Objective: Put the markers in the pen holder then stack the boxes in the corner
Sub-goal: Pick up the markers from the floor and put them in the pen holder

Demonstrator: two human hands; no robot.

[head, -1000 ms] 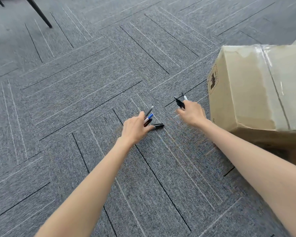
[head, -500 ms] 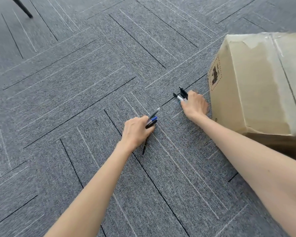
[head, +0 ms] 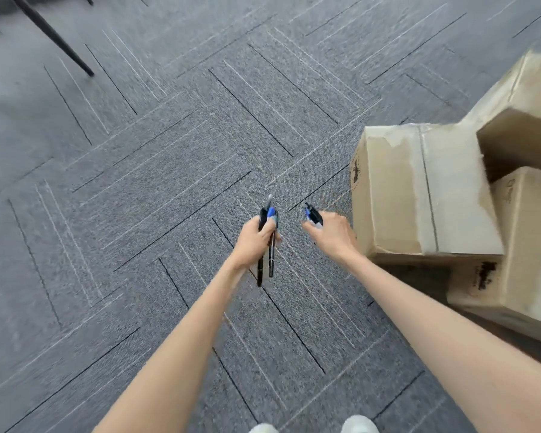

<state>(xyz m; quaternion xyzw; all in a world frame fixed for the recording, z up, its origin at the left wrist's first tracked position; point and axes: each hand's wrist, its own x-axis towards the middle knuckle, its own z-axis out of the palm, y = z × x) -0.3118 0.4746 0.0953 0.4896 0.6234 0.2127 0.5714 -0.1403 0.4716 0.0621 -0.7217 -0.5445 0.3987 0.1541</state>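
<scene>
The left hand (head: 256, 237) is clamped round a bundle of markers (head: 271, 256), well to the left of the front cardboard box (head: 419, 189); a blue cap and a grey tip stick out above the fist and black barrels hang below it. The right hand (head: 333, 234), just left of that box, is curled round a few more markers (head: 312, 214), one blue-ended. A second box (head: 525, 245) touches the front box on its right, a third box (head: 525, 89) lies behind it, and black chair legs (head: 53, 39) stand far to its left on the grey carpet floor (head: 169, 151)
</scene>
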